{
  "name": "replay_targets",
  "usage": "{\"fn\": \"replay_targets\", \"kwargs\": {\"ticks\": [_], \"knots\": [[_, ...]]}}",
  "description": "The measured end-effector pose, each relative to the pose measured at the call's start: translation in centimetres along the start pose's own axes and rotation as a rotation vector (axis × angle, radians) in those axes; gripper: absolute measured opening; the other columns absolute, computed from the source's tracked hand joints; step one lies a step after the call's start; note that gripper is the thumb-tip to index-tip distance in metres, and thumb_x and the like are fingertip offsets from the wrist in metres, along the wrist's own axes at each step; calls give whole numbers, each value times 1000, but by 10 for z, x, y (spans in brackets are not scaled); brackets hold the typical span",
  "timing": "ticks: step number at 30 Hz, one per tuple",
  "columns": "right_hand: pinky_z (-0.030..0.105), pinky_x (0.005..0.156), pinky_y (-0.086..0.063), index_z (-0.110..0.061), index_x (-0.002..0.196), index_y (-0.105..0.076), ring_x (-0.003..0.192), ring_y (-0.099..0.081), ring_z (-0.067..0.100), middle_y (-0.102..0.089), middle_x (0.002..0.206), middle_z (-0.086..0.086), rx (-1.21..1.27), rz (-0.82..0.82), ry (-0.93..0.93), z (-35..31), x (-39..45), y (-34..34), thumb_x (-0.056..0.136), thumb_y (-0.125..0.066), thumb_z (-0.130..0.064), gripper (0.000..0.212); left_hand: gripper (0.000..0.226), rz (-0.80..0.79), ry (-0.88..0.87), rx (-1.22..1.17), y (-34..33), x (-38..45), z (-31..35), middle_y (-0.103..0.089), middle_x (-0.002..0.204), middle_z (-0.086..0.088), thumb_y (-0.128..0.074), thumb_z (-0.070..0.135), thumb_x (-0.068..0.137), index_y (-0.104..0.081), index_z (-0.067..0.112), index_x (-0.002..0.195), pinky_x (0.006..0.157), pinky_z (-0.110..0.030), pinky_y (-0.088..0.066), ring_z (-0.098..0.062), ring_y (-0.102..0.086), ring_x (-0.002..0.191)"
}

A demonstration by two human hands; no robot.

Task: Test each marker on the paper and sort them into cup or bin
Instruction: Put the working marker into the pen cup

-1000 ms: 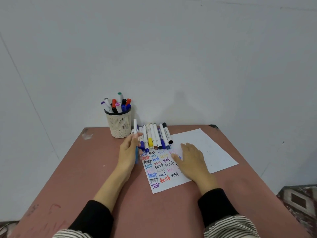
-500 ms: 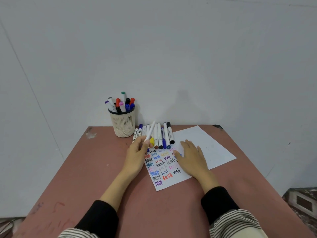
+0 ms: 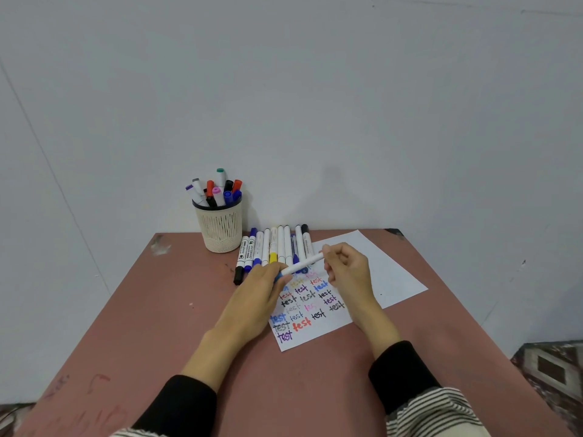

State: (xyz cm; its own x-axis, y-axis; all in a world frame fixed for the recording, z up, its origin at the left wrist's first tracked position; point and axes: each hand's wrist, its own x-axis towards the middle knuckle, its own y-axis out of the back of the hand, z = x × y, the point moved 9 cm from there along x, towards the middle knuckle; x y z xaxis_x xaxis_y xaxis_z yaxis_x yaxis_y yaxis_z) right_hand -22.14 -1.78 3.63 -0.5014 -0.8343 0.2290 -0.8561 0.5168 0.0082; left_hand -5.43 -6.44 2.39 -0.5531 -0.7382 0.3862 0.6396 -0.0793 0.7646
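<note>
A white marker with a blue cap [image 3: 301,264] is held across between both hands, just above the paper [image 3: 388,272]. My left hand [image 3: 262,288] grips its blue-capped end; my right hand [image 3: 347,269] pinches the white far end. The paper lies on the brown table and carries several coloured "test" words on its near half. A row of several markers [image 3: 277,247] lies side by side behind the paper. A cream mesh cup [image 3: 220,228] at the back left holds several markers upright.
The brown table [image 3: 157,326] ends at the white wall behind the cup. Its right edge drops to a patterned floor [image 3: 549,370]. No bin shows in view.
My left hand lifted a marker out of the row and turned it sideways. My right hand rose off the paper and took hold of the marker's other end.
</note>
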Motion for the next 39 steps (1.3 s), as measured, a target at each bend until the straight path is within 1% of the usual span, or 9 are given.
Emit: {"fn": "replay_targets", "kwargs": {"ticks": [7, 15, 24, 27, 29, 31, 33, 36, 39], "knots": [[28, 79, -49, -8, 69, -54, 70, -58, 15, -59, 70, 3, 622, -54, -206, 4, -6, -16, 100, -48, -20, 34, 29, -54, -10, 118, -3, -4, 14, -46, 72, 6, -32, 48, 100, -42, 26, 85, 54, -24, -31, -11, -41, 62], [24, 40, -15, -23, 45, -17, 40, -6, 12, -12, 41, -6, 958, 111, -389, 16, -9, 2, 95, -49, -20, 60, 43, -157, -101, 490, -23, -9, 42, -38, 60, 4, -19, 55, 100, -36, 20, 81, 55, -33, -27, -18, -42, 59], [23, 39, -14, -22, 45, -19, 42, -5, 13, -13, 41, -6, 894, 156, -365, 9, -11, 9, 97, -50, -20, 61, 58, -87, -117, 452, -22, -11, 45, -36, 53, 3, -4, 70, 87, -27, 22, 62, 53, -31, -28, -14, -35, 51], [22, 51, -36, -17, 54, -38, 44, -35, 11, -35, 49, -3, 935, 60, -284, -5, -9, 1, 94, -56, -22, 44, 59, 2, -105, 412, -11, -8, 38, -38, 50, 4, -3, 71, 88, -32, 25, 66, 50, -29, -32, -13, -35, 45], [27, 83, -47, -13, 78, -61, 78, -62, 13, -63, 78, 1, 790, -72, -219, -14, -8, -11, 88, -60, -30, 19, 60, 69, -109, 351, -2, -7, 32, -38, 48, 6, -6, 73, 89, -39, 26, 69, 46, -27, -34, -12, -36, 43], [28, 100, -40, -22, 107, -65, 109, -57, 3, -64, 113, -7, 362, -174, -169, -13, -11, -19, 84, -61, -43, 32, 60, 127, -129, 331, 5, -7, 28, -38, 49, 9, -9, 74, 90, -41, 27, 69, 43, -24, -31, -10, -37, 43], [18, 92, -36, -30, 126, -59, 114, -47, -9, -51, 133, -13, 42, -246, -136, -9, -15, -29, 86, -56, -56, 47, 59, 148, -147, 338, 7, -6, 29, -40, 51, 9, -12, 75, 90, -41, 28, 70, 43, -22, -27, -10, -39, 45], [20, 97, -24, -34, 134, -55, 124, -31, -3, -32, 142, -15, -39, -268, -179, -2, -17, -30, 97, -30, -56, 50, 57, 135, -122, 347, 8, -6, 29, -43, 60, 9, -16, 75, 88, -45, 28, 76, 48, -24, -34, -11, -44, 54], [31, 103, -22, -32, 121, -66, 127, -35, 7, -44, 141, -7, 36, -126, -124, -4, -8, -8, 101, -9, -53, 63, 37, 120, -3, 242, 13, -5, 15, -47, 68, 8, -32, 61, 94, -46, 27, 85, 55, -26, -38, -10, -45, 63]]}}
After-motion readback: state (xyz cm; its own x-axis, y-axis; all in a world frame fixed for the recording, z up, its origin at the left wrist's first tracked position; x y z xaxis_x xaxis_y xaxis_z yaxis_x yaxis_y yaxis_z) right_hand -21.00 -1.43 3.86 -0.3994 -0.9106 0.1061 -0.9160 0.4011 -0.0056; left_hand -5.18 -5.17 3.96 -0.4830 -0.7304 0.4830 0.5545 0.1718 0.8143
